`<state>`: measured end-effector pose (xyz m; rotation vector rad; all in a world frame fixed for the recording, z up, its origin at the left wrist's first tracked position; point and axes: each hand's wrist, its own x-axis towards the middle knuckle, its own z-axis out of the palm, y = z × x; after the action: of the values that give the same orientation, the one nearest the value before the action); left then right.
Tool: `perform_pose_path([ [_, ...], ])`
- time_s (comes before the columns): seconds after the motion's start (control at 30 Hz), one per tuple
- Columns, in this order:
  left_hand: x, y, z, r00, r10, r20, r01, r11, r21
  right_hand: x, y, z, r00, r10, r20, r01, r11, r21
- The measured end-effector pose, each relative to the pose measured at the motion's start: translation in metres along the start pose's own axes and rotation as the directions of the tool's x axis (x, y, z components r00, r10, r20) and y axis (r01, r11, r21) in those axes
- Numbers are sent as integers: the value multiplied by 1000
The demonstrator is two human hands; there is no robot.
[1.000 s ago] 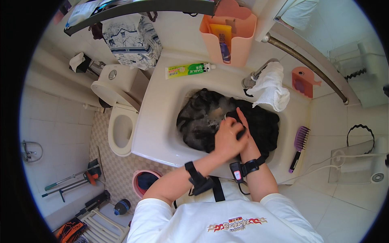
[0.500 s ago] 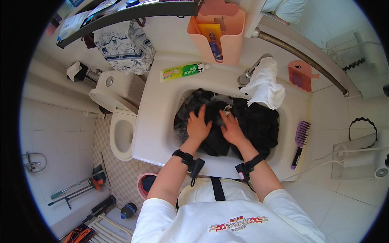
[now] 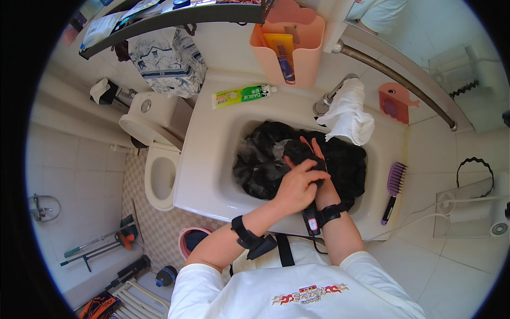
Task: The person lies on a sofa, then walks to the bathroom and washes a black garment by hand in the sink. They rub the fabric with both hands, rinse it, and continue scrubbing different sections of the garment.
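Note:
Soaked black clothes [image 3: 265,159] lie bunched in the white sink [image 3: 220,175], with some wet sheen and suds on the left part. My left hand [image 3: 297,186] reaches across to the right, its fingers closed on a fold of black cloth over my right hand. Beneath that fold, my right hand [image 3: 317,149] has its fingers stretched out toward the back. The cloth covers most of its palm. Each wrist wears a black strap with a small device.
A white cloth [image 3: 348,114] hangs over the faucet. On the rim lie a toothpaste tube [image 3: 241,96] and a purple hairbrush [image 3: 394,183]. A pink holder [image 3: 305,56] stands behind. The toilet [image 3: 162,170] is at left, and a pink bucket [image 3: 186,242] is on the floor.
Both hands were spread on the clothes, side by side. Now the left has crossed rightward and closed on cloth over the right hand, which has turned. The dark cloth has shifted.

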<state>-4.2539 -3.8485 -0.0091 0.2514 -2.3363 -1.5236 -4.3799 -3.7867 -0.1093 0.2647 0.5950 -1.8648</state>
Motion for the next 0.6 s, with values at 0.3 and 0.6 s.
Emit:
perform_pose_path([
  [0.3, 34, -70, 8, 821, -330, -465, 440, 886, 148, -6, 30, 9, 869, -219, -444, 66, 940, -335],
  [0.6, 20, -34, 38, 897, -35, -440, 161, 954, 253, -21, 34, -5, 934, -330, -133, 321, 943, -90],
])
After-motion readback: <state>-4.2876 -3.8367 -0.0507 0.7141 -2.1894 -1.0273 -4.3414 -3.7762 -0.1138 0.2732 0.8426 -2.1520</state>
